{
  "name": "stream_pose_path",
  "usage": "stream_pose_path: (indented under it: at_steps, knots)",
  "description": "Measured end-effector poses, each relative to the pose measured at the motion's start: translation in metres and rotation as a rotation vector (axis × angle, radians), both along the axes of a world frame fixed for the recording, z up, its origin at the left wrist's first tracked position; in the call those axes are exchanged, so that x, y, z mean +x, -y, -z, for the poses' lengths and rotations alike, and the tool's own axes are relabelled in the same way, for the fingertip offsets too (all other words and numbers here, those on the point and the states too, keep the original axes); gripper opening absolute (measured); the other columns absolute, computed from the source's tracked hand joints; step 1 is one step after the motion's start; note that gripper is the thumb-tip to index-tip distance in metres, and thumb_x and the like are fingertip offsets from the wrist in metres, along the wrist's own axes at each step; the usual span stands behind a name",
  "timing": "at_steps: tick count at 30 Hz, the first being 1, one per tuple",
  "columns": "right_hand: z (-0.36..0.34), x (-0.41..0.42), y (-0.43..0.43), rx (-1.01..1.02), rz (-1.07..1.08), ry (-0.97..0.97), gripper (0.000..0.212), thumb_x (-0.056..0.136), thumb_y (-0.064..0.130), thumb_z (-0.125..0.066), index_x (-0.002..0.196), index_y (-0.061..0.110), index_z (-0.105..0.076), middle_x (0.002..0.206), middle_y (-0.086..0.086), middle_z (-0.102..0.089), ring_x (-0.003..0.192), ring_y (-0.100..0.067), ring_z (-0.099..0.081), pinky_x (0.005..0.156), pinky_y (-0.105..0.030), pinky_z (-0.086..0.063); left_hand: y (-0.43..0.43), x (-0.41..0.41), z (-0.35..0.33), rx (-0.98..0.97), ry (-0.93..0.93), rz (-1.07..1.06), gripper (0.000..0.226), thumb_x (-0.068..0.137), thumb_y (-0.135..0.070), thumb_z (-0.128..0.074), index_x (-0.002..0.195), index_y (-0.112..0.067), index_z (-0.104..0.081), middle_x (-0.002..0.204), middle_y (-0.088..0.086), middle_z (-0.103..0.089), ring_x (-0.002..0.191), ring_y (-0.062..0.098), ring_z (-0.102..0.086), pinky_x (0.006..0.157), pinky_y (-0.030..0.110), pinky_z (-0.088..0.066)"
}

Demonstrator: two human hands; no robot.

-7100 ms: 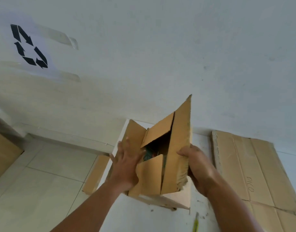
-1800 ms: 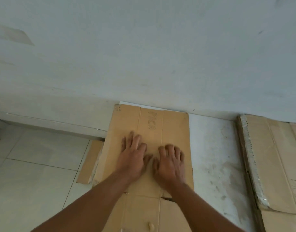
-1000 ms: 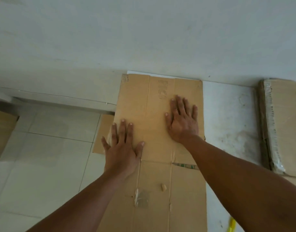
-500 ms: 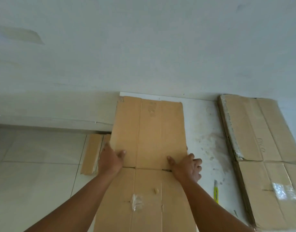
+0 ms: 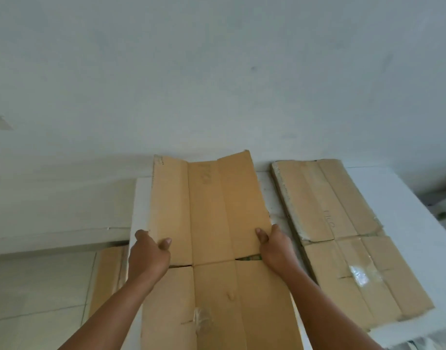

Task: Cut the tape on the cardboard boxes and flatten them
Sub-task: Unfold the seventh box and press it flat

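A flattened brown cardboard box point(image 5: 211, 210) is lifted off the white table point(image 5: 393, 198), its far end raised toward the wall. My left hand point(image 5: 147, 256) grips its left edge, thumb on top. My right hand point(image 5: 273, 245) grips its right edge the same way. A shred of clear tape point(image 5: 201, 320) sticks up from the near half. No cutter is in view.
A stack of flattened boxes point(image 5: 343, 236) lies on the table to the right, with clear tape on its top sheet. A cardboard piece point(image 5: 107, 281) leans beside the table's left side on the tiled floor. A plain white wall stands close behind.
Both hands went from pressing the flat box to gripping its side edges. The box has come up off the table, far end raised. The yellow cutter is out of view.
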State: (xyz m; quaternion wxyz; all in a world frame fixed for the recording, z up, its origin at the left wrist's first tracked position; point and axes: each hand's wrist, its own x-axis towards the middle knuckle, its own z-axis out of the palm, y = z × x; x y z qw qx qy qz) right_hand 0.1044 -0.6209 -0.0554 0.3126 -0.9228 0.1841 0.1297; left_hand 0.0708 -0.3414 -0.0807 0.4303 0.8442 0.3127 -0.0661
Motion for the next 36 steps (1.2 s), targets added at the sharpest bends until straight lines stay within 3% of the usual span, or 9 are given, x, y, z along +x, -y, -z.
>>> stream_pose_path:
  at_steps: [3, 6, 9, 15, 21, 25, 30, 33, 36]
  knots:
    - [-0.020, 0.016, 0.060, -0.010, 0.065, 0.056, 0.036, 0.100, 0.044, -0.050, 0.111, 0.010, -0.050, 0.104, -0.009, -0.061, 0.094, -0.028, -0.057, 0.074, -0.032, -0.038, 0.051, 0.014, -0.014, -0.072, 0.074, 0.094, 0.052, 0.103, -0.025, -0.055, 0.146, -0.007, -0.032, 0.111, 0.008, -0.057, 0.082, 0.019, -0.054, 0.062, 0.030, -0.040]
    - [-0.032, 0.029, 0.132, -0.014, 0.117, 0.089, 0.033, 0.099, 0.046, -0.051, 0.107, 0.014, -0.053, 0.101, -0.005, -0.062, 0.089, -0.022, -0.055, 0.071, -0.032, -0.039, 0.107, 0.035, -0.015, -0.145, 0.096, 0.175, 0.051, 0.105, -0.024, -0.049, 0.151, -0.012, -0.031, 0.141, 0.012, -0.053, 0.114, 0.027, -0.056, 0.086, 0.033, -0.044]
    - [-0.035, 0.041, 0.205, 0.012, 0.156, 0.094, 0.032, 0.098, 0.048, -0.051, 0.104, 0.016, -0.056, 0.091, 0.001, -0.061, 0.082, -0.015, -0.057, 0.065, -0.032, -0.040, 0.173, 0.056, -0.012, -0.205, 0.086, 0.199, 0.051, 0.104, -0.025, -0.051, 0.150, -0.014, -0.033, 0.147, 0.010, -0.049, 0.126, 0.028, -0.052, 0.099, 0.036, -0.044]
    - [-0.010, 0.072, 0.331, 0.014, 0.178, 0.069, 0.037, 0.095, 0.051, -0.056, 0.111, 0.017, -0.057, 0.098, 0.001, -0.063, 0.091, -0.020, -0.059, 0.075, -0.034, -0.045, 0.301, 0.078, 0.000, -0.280, 0.061, 0.161, 0.051, 0.100, -0.021, -0.060, 0.146, -0.015, -0.039, 0.136, 0.006, -0.055, 0.115, 0.021, -0.054, 0.097, 0.031, -0.042]
    - [0.024, 0.099, 0.405, 0.013, 0.230, 0.043, 0.044, 0.093, 0.053, -0.057, 0.116, 0.017, -0.058, 0.094, 0.004, -0.064, 0.082, -0.013, -0.059, 0.066, -0.033, -0.047, 0.372, 0.098, 0.020, -0.201, -0.022, 0.170, 0.052, 0.099, -0.024, -0.061, 0.147, -0.018, -0.041, 0.140, 0.004, -0.055, 0.123, 0.025, -0.055, 0.106, 0.042, -0.046]
    - [0.046, 0.109, 0.418, -0.068, 0.219, -0.017, 0.047, 0.092, 0.056, -0.055, 0.114, 0.015, -0.059, 0.102, -0.002, -0.060, 0.094, -0.022, -0.058, 0.083, -0.044, -0.052, 0.391, 0.108, 0.026, -0.010, -0.116, 0.159, 0.047, 0.097, -0.027, -0.062, 0.140, -0.016, -0.047, 0.130, 0.005, -0.049, 0.107, 0.022, -0.056, 0.091, 0.035, -0.050]
    - [0.055, 0.109, 0.416, -0.042, 0.222, 0.009, 0.055, 0.096, 0.046, -0.055, 0.136, 0.009, -0.046, 0.135, -0.012, -0.045, 0.121, -0.033, -0.050, 0.097, -0.048, -0.046, 0.405, 0.108, 0.030, -0.039, -0.173, 0.206, 0.034, 0.103, -0.022, -0.050, 0.137, -0.017, -0.047, 0.120, 0.002, -0.060, 0.099, 0.018, -0.058, 0.081, 0.029, -0.048]
    - [0.059, 0.107, 0.414, 0.019, 0.212, 0.034, 0.056, 0.100, 0.037, -0.052, 0.148, 0.017, -0.031, 0.140, -0.011, -0.051, 0.125, -0.036, -0.051, 0.097, -0.049, -0.044, 0.410, 0.112, 0.030, -0.024, -0.204, 0.222, 0.043, 0.103, -0.026, -0.051, 0.144, -0.019, -0.041, 0.128, 0.002, -0.060, 0.111, 0.022, -0.060, 0.087, 0.032, -0.051]
    - [0.060, 0.107, 0.414, -0.056, 0.149, 0.009, 0.053, 0.102, 0.036, -0.047, 0.150, 0.016, -0.035, 0.142, -0.012, -0.052, 0.128, -0.038, -0.049, 0.101, -0.050, -0.043, 0.411, 0.113, 0.027, -0.015, -0.220, 0.228, 0.041, 0.103, -0.025, -0.051, 0.142, -0.019, -0.043, 0.128, 0.002, -0.060, 0.113, 0.022, -0.060, 0.091, 0.031, -0.051]
